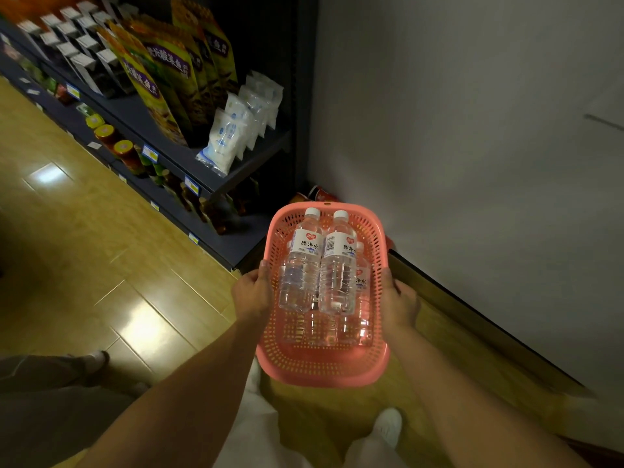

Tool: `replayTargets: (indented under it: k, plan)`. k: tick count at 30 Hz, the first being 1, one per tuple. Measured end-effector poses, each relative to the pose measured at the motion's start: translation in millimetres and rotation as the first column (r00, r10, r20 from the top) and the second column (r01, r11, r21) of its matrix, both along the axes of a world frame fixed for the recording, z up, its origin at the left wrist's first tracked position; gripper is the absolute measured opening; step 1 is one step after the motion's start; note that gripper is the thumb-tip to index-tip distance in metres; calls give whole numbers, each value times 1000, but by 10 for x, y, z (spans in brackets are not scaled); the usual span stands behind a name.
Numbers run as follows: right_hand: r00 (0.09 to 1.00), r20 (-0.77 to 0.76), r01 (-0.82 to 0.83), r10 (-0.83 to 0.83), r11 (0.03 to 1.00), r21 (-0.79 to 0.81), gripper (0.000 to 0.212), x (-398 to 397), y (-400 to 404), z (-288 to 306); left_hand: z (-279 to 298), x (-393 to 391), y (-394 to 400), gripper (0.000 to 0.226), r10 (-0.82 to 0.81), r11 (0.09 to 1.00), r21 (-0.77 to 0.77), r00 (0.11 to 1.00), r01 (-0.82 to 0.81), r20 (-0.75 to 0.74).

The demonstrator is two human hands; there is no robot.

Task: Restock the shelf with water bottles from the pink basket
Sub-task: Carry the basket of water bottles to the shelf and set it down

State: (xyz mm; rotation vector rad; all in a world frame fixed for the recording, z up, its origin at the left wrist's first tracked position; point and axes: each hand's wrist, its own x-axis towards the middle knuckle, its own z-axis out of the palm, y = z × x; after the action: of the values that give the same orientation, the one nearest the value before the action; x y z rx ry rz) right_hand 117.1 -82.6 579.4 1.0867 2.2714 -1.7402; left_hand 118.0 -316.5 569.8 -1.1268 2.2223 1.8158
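pink basket (324, 369): carried above the wood floor (84, 265), just beside the dark shelf (236, 170) | water bottles (317, 268): lying stacked inside basket | left hand (251, 293): grip curled round left rim | right hand (400, 304): grip curled round right rim

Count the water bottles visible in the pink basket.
5 at least: two on top, left and right, lying over three beneath, left, middle and right. The pink basket may hide more underneath.
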Motion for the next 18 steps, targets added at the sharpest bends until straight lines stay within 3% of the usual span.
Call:
replayTargets:
  k: [18]
  plan:
    - [989,-3,-145,145,988,49,45,-214,-336,-3,-101,32,-390,52,89,994,-70,996,-87,29]
